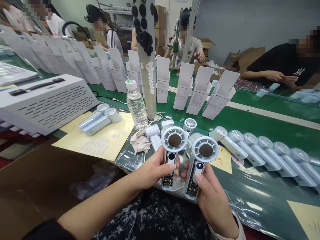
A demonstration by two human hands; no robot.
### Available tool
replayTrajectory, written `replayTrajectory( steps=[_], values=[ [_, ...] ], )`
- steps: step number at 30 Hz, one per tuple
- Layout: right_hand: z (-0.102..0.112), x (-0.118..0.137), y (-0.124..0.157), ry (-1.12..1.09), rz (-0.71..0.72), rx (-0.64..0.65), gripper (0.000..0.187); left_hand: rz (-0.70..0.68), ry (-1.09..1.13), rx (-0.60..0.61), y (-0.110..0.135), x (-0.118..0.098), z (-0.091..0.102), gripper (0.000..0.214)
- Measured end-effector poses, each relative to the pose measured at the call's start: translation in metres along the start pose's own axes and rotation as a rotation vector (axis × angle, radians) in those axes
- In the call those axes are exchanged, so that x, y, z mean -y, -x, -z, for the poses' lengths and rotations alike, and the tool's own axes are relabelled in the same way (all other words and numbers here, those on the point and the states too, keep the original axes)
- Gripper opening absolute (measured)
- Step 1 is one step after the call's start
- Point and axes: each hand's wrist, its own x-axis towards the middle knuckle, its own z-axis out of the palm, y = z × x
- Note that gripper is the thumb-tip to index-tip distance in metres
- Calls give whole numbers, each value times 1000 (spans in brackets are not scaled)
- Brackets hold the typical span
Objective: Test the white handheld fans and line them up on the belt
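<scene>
My left hand (160, 168) is closed around a light blue handheld fan (168, 181), its thumb on the front below a dark round display. In my right hand (212, 190) is a second handheld fan (192, 185); the lit display on it reads 20, and my thumb presses just under that. Both fans stand upright side by side, slightly apart, with circuit boards exposed in their handles. Behind them another small fan (190, 124) and some light blue fan bodies (152, 131) lie near a crumpled beige cloth (140, 141).
A water bottle (136, 106) stands by a metal post (150, 90). White boxes (163, 81) with raised flaps line the green bench. Wrapped fans (265, 151) lie in a row at right, more (100, 120) on yellow paper (75, 143). A vented white case (47, 103) sits left. Several people work opposite.
</scene>
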Motion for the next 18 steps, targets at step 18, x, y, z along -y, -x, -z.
replayTrajectory(
  steps=[18],
  values=[
    [17, 17, 17, 205, 323, -103, 29, -143, -419, -21, 1, -17, -5, 28]
  ],
)
